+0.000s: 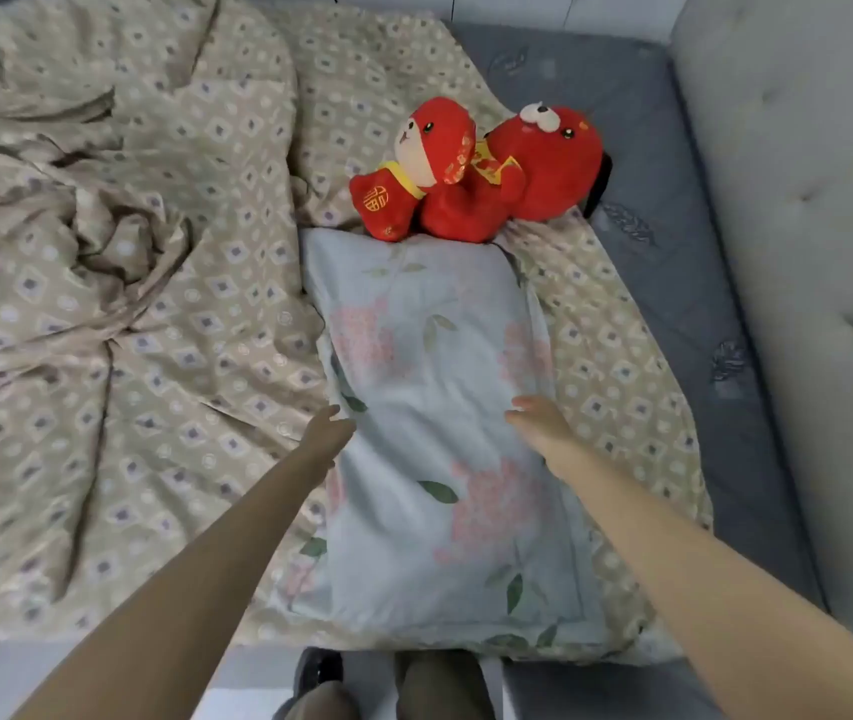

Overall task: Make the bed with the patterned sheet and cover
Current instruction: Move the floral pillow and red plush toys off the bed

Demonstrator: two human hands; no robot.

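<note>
On beige diamond-print sheet (611, 366): our left hand (328, 433), right hand (538, 426) at 2 sides of pale blue flowery pillow (440, 387), fingers straight, holding nothing, likely to lift it.

patterned cover (102, 278) beyond the left edge; fingertips (333, 410) in blur

We see the cover (102, 252), bunched over the left side of the mattress (647, 122), as matt beige printed cloth, soft and deeply creased. The sheet (616, 366) along the right side is the same matt printed cloth, lying flatter with light wrinkles. The pillow (440, 407) at the front edge has a thin, smooth, pale case with a flower print and no shine. The toys (554, 163) beyond it are fuzzy red plush with glossy gold trim. The mattress itself shows grey quilted fabric. The headboard (803, 252) is pale, matt, tufted upholstery.
</note>
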